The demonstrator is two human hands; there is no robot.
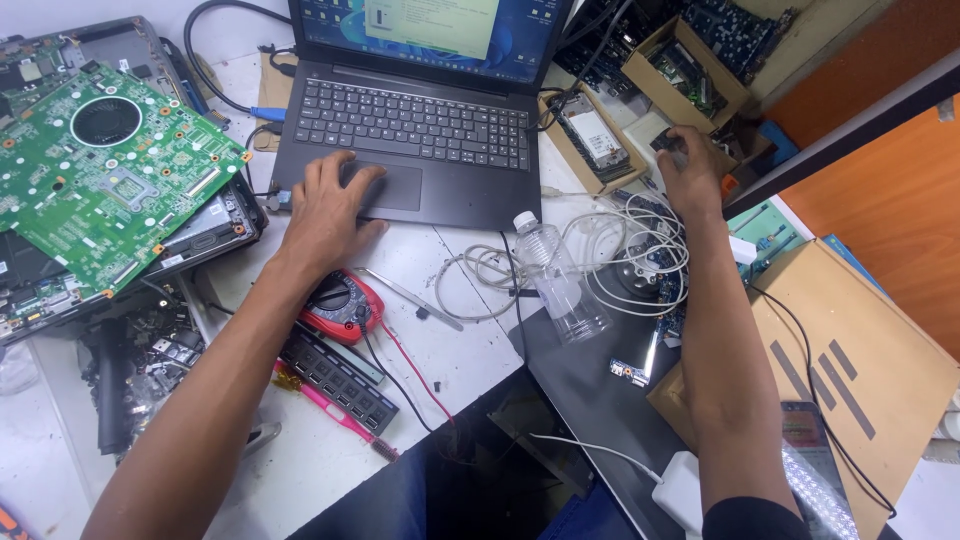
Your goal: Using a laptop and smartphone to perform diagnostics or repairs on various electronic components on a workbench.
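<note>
On laptop (pixel 420 130) touchpad, left hand (pixel 325 205) flat, right hand (pixel 690 170) outstretched

The scene is brightly and evenly lit from above, with soft, diffuse light. The white counter (pixel 470 340) reads pale and slightly washed out at the lower left of the frame. Shadows are short and faint: a soft one lies under the left hand (pixel 325 205) on the laptop (pixel 420 150), another beside the left forearm. The laptop screen glows bright at the top centre, its pale window close to blown out. The clear bottle (pixel 560 280) catches small highlights. Focus is sharp at centre; the green board (pixel 95 170) at upper left is crisp. Wide-angle distortion bows lines toward the edges, and the lower corners look stretched and a little soft.
</note>
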